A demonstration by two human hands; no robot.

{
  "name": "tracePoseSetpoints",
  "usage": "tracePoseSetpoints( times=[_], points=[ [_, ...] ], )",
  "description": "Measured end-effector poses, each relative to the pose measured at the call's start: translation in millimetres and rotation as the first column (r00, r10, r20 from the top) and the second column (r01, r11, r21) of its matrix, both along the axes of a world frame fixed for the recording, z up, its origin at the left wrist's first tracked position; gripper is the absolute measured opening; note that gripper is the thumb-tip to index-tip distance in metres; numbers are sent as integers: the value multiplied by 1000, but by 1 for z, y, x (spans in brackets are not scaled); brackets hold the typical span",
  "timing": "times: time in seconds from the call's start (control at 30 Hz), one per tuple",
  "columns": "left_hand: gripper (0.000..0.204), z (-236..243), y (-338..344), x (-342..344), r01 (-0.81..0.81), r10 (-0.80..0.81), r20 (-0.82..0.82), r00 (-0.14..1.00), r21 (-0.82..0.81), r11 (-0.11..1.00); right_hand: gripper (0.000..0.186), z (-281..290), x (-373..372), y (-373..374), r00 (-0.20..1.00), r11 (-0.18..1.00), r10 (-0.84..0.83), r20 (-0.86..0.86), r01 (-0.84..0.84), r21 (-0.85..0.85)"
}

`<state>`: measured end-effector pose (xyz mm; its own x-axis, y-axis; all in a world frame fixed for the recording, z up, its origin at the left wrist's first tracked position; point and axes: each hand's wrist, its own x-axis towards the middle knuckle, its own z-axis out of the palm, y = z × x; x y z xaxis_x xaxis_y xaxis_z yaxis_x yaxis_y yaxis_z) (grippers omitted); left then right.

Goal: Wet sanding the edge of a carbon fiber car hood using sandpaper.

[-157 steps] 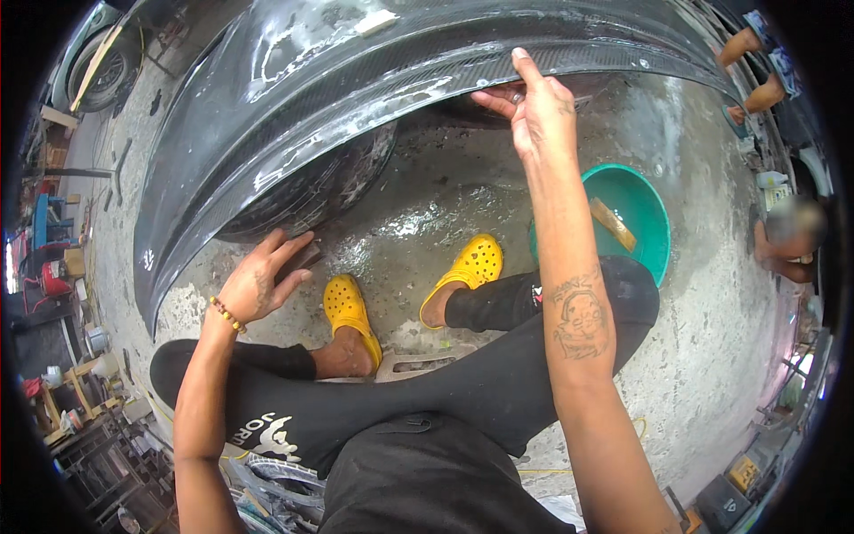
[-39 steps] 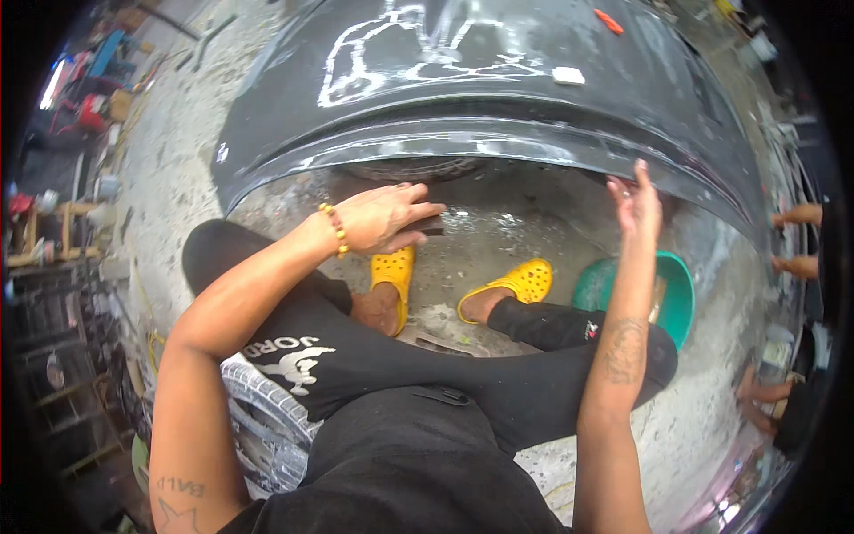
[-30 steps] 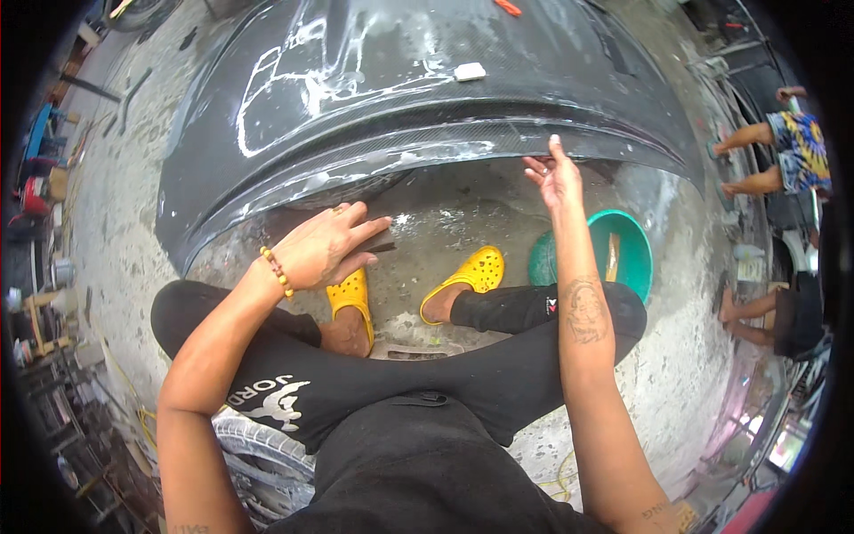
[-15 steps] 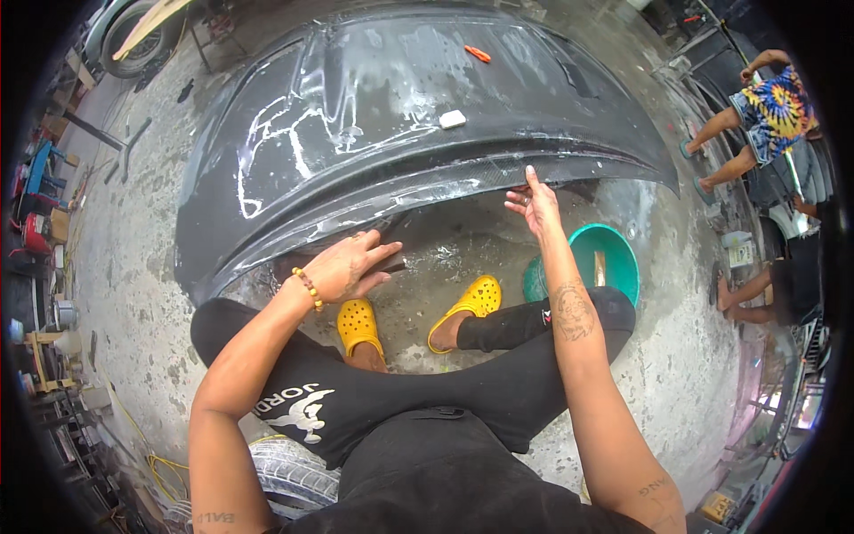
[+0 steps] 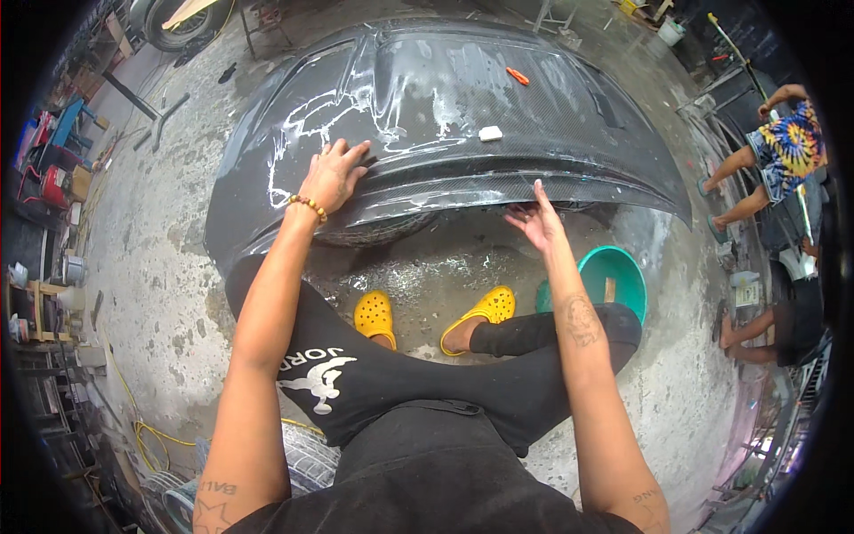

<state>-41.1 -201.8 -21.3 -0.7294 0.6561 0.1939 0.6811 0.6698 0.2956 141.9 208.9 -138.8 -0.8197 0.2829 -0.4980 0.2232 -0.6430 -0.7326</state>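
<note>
My left hand (image 5: 334, 178) rests over the dark carbon-fibre hood (image 5: 445, 89), fingers bent and apart; whatever lies beneath its palm is hidden. My right hand (image 5: 540, 224) is at the hood's near lip, thumb raised against the edge and fingers loosely apart just below it. White streaks and wet patches mark the hood, where a small white block (image 5: 490, 133) and an orange object (image 5: 518, 76) lie. A tyre (image 5: 374, 230) shows beneath the hood.
A green basin (image 5: 623, 262) holding a wooden piece sits by my right knee. Two people (image 5: 787, 142) are at the right, one in tie-dye clothing. A wheel (image 5: 187, 22), metal pieces (image 5: 156, 125) and a yellow cable (image 5: 151, 432) are on the left; another tyre (image 5: 302, 458) is behind me.
My left hand has risen from below the lip onto the hood's surface, and the dark piece it held earlier is now out of sight. My right hand stays at the lip.
</note>
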Motion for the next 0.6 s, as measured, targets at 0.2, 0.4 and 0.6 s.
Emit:
tracePoseSetpoints(
  times=[0.2,0.4,0.6],
  points=[
    [67,-11,-16,-17,-149,150,-8,989,65,987,64,-28,-32,-13,959,952,-208,-195,152,-267],
    [71,-5,-185,-73,-629,629,-34,777,5,777,47,-45,-35,11,941,937,-287,-181,237,-255],
    [89,-88,-345,-73,-916,927,58,370,-147,374,38,-39,-67,-43,912,895,-362,-194,282,-344]
  ],
)
